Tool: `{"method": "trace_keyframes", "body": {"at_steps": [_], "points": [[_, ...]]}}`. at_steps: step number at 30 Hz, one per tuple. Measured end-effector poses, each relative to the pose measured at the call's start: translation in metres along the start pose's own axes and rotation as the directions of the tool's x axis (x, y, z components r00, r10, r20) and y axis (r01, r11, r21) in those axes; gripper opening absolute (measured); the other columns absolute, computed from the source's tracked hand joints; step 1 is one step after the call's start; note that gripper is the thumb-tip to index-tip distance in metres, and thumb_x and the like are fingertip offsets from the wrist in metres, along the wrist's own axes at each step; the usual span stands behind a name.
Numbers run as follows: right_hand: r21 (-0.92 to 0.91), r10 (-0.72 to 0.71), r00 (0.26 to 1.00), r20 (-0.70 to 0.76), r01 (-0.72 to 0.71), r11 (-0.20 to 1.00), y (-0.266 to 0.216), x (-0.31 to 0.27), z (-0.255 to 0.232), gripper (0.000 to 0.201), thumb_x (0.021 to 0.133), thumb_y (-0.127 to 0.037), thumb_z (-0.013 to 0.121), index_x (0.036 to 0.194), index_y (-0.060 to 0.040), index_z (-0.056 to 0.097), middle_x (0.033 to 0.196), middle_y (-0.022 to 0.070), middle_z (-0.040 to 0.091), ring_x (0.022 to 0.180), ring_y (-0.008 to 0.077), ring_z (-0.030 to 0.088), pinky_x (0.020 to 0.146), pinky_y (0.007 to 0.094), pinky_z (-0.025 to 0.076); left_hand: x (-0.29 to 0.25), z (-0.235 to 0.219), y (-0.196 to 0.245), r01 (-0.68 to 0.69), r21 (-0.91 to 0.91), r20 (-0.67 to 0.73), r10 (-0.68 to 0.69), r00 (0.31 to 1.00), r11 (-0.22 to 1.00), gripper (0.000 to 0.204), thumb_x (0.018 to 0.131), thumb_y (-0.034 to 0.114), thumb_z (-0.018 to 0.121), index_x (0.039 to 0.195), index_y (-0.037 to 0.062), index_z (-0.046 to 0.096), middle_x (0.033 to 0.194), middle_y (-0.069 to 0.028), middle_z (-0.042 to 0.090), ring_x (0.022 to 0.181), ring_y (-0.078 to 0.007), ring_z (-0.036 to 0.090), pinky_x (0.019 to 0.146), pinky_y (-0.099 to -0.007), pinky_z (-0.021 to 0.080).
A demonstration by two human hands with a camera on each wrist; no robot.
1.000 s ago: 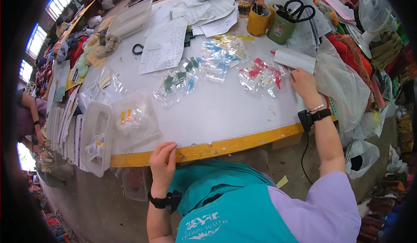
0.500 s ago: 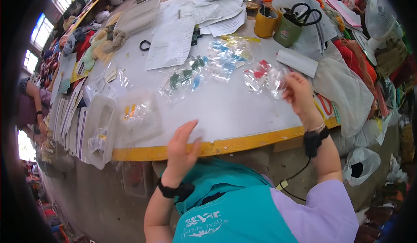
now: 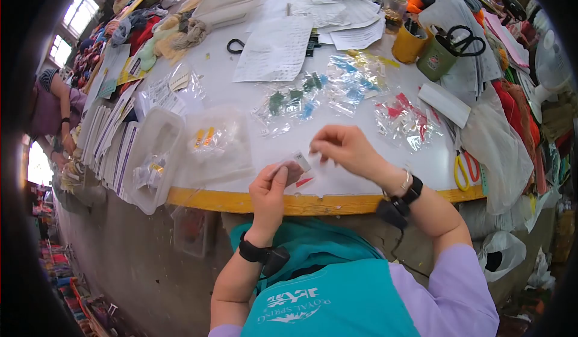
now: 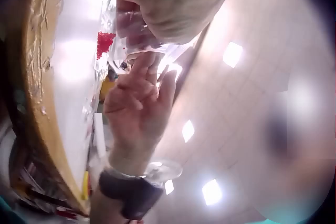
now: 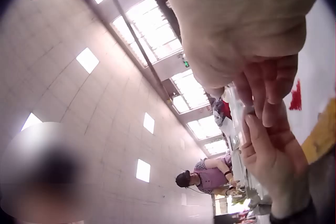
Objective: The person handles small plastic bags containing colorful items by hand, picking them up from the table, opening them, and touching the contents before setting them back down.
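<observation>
My left hand (image 3: 268, 197) grips a small clear plastic bag (image 3: 296, 163) with a whitish label, above the table's front edge. Red beads (image 4: 105, 44) show low in the bag in the left wrist view. Just right of it hovers my right hand (image 3: 355, 150), its fingers loosely bent and a small gap from the bag in the head view. From the left wrist, this right hand (image 4: 137, 106) appears with palm and thumb turned to the camera. The right wrist view has the two hands overlapping, the left hand (image 5: 275, 161) beyond the right.
Bags with red pieces (image 3: 402, 113), green pieces (image 3: 295, 95) and blue pieces (image 3: 355, 87) lie across the white table. At left are a clear tub (image 3: 171, 126) and upright cards (image 3: 102, 141). Scissors (image 3: 460, 171) lie at the right edge; pen cups (image 3: 435, 60) stand behind.
My right hand has come from the red bags toward the middle with a small bag. My left hand has moved up and forward from the table edge and now holds that bag.
</observation>
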State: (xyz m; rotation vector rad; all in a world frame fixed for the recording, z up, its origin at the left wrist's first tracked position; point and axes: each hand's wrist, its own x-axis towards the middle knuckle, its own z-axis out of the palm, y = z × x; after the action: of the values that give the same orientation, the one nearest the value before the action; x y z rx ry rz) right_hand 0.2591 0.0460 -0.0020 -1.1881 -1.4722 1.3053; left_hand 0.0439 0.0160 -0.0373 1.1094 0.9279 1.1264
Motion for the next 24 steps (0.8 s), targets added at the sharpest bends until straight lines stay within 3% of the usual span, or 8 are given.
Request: {"method": "trace_keyframes", "body": {"at_steps": [1, 4, 6, 12, 15, 18, 22, 24], "points": [[-0.204, -0.081, 0.996, -0.046, 0.07, 0.976, 0.003, 0.016, -0.002, 0.02, 0.092, -0.022, 0.062, 0.094, -0.0022, 0.066, 0.085, 0.0065, 0.072, 0.071, 0.0211, 0.069, 0.059, 0.0308, 0.052, 0.003, -0.006, -0.004, 0.045, -0.151, -0.013, -0.048, 0.999, 0.988, 0.021, 0.101, 0.013, 0.051, 0.11, -0.0027, 0.063, 0.102, -0.01, 0.068, 0.095, -0.0207, 0.067, 0.087, -0.0365, 0.055], [-0.657, -0.349, 0.936, -0.046, 0.235, 0.716, 0.011, 0.061, -0.002, 0.014, 0.085, -0.016, 0.064, 0.092, -0.0041, 0.066, 0.086, 0.0083, 0.07, 0.078, 0.0276, 0.067, 0.066, 0.0355, 0.053, 0.005, -0.021, -0.024, 0.1, -0.218, -0.03, -0.109, 0.994, 0.971, 0.021, 0.101, 0.014, 0.052, 0.109, -0.0022, 0.063, 0.102, -0.011, 0.068, 0.093, -0.0211, 0.066, 0.088, -0.0373, 0.055], [-0.777, -0.506, 0.861, 0.046, 0.349, 0.524, 0.021, 0.089, 0.006, 0.013, 0.079, -0.012, 0.065, 0.09, -0.0059, 0.066, 0.086, 0.0087, 0.068, 0.083, 0.0297, 0.065, 0.069, 0.0372, 0.054, 0.006, -0.026, -0.031, 0.102, -0.245, -0.036, -0.114, 0.993, 0.964, 0.021, 0.101, 0.013, 0.052, 0.11, -0.0023, 0.063, 0.103, -0.0112, 0.068, 0.093, -0.021, 0.066, 0.088, -0.0375, 0.055], [-0.882, -0.448, 0.825, 0.346, 0.449, 0.146, 0.041, 0.136, 0.039, 0.009, 0.076, -0.012, 0.062, 0.084, -0.008, 0.066, 0.085, 0.0057, 0.066, 0.085, 0.0272, 0.064, 0.07, 0.037, 0.055, 0.007, -0.027, -0.033, 0.097, -0.283, -0.067, -0.12, 0.991, 0.954, 0.023, 0.101, 0.014, 0.051, 0.112, -0.0031, 0.063, 0.103, -0.0113, 0.068, 0.094, -0.021, 0.066, 0.09, -0.039, 0.055], [-0.904, -0.467, 0.828, 0.31, 0.409, 0.124, 0.048, 0.145, 0.044, 0.002, 0.076, -0.01, 0.061, 0.076, -0.0082, 0.061, 0.081, 0.0052, 0.065, 0.083, 0.024, 0.064, 0.068, 0.0365, 0.055, 0.008, -0.026, -0.032, 0.09, -0.296, -0.083, -0.12, 0.989, 0.951, 0.025, 0.102, 0.015, 0.05, 0.112, -0.0038, 0.062, 0.103, -0.0112, 0.068, 0.095, -0.0215, 0.066, 0.091, -0.0397, 0.055], [-0.894, -0.513, 0.846, 0.144, 0.333, 0.299, 0.053, 0.15, 0.043, 0.005, 0.078, -0.011, 0.062, 0.078, -0.0061, 0.064, 0.078, 0.0075, 0.066, 0.077, 0.0233, 0.065, 0.066, 0.0363, 0.054, 0.009, -0.026, -0.034, 0.073, -0.339, -0.108, -0.116, 0.987, 0.938, 0.028, 0.103, 0.016, 0.047, 0.115, -0.005, 0.061, 0.106, -0.0117, 0.067, 0.099, -0.0226, 0.066, 0.092, -0.0405, 0.054], [-0.608, -0.521, 0.819, -0.242, 0.291, 0.739, 0.009, 0.124, 0.031, 0.012, 0.082, -0.015, 0.062, 0.08, -0.0033, 0.065, 0.075, 0.0152, 0.065, 0.07, 0.0314, 0.065, 0.062, 0.0414, 0.051, 0.011, -0.024, -0.03, 0.055, -0.475, -0.181, -0.159, 0.971, 0.878, 0.032, 0.104, 0.018, 0.044, 0.123, -0.0056, 0.055, 0.12, -0.0136, 0.061, 0.11, -0.0248, 0.062, 0.098, -0.0423, 0.051], [-0.561, -0.451, 0.844, -0.291, 0.232, 0.795, -0.011, 0.097, 0.023, 0.011, 0.081, -0.013, 0.063, 0.079, -0.0029, 0.064, 0.074, 0.0149, 0.065, 0.067, 0.0322, 0.064, 0.059, 0.0408, 0.051, 0.013, -0.024, -0.026, 0.057, -0.529, -0.197, -0.188, 0.962, 0.847, 0.033, 0.104, 0.018, 0.043, 0.125, -0.0054, 0.053, 0.126, -0.0142, 0.058, 0.115, -0.0257, 0.059, 0.1, -0.0429, 0.049]]}}
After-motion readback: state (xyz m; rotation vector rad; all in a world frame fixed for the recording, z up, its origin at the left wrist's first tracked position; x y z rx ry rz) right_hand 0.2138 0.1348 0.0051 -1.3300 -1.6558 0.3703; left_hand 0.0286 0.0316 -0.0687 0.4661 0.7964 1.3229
